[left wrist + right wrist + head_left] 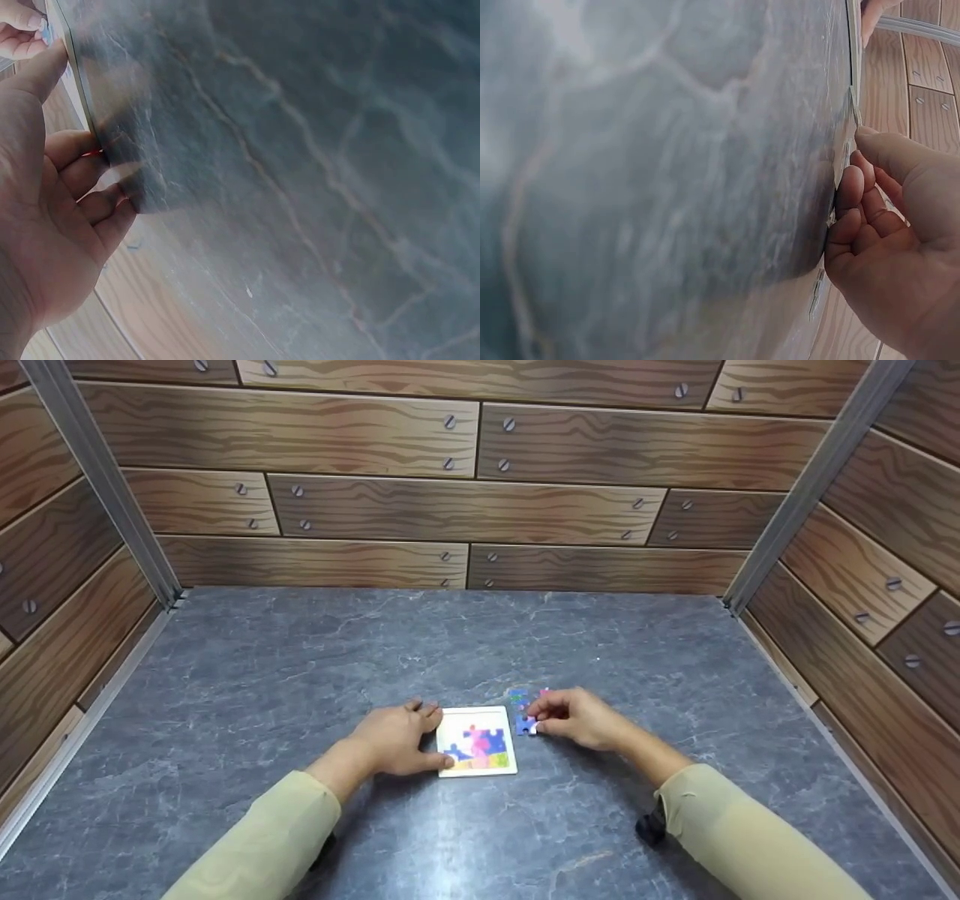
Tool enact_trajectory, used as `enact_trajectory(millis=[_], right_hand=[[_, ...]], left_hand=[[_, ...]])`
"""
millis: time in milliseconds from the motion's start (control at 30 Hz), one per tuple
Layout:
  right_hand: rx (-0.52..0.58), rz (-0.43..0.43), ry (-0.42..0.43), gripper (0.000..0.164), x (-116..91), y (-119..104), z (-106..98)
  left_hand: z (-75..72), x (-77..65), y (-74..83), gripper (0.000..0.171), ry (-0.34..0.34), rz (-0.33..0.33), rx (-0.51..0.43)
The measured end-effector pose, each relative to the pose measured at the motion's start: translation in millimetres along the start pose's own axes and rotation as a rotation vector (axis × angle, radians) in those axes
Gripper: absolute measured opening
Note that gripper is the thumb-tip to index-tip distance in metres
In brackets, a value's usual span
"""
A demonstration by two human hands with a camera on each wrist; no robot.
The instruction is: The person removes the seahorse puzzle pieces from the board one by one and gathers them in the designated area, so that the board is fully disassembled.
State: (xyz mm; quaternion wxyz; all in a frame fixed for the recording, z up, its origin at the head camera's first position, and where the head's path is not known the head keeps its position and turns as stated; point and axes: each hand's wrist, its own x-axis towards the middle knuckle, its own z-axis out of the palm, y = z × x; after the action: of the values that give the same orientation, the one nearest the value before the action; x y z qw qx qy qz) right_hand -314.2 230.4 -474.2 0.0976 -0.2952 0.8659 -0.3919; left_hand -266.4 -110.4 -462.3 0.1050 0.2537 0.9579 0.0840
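A small white-framed jigsaw tray (475,741) lies on the table, with joined pink, blue and yellow pieces (480,744) in its lower part and bare white above. My left hand (395,739) rests along the tray's left side, thumb at the lower left corner and fingers by the upper left one. Just right of the tray, my right hand (587,721) pinches a jigsaw piece (854,109) between thumb and fingers; it tilts up on edge in the right wrist view. Loose blue pieces (519,697) lie around those fingertips, partly hidden by them.
The grey marbled tabletop (315,660) spreads around the tray. Wood-patterned walls (375,510) enclose the back and both sides, with metal posts (810,472) at the corners. A dark band (651,826) shows at the right sleeve's cuff.
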Motion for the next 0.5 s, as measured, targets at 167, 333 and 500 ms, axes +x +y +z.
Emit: enact_trajectory(millis=[167, 333, 500], right_hand=[[-0.008, 0.011, 0.000, 0.016, 0.2, 0.7, 0.9], [-0.014, 0.015, -0.005, 0.017, 0.6, 1.2, 1.3], [-0.015, 0.011, -0.010, 0.018, 1.0, 1.3, 0.7]], left_hand=[[0.1, 0.2, -0.1, 0.089, 0.009, 0.004, 0.006], [0.3, 0.4, -0.1, 0.089, 0.011, 0.006, 0.006], [-0.1, 0.1, 0.4, 0.090, 0.014, 0.007, 0.011]])
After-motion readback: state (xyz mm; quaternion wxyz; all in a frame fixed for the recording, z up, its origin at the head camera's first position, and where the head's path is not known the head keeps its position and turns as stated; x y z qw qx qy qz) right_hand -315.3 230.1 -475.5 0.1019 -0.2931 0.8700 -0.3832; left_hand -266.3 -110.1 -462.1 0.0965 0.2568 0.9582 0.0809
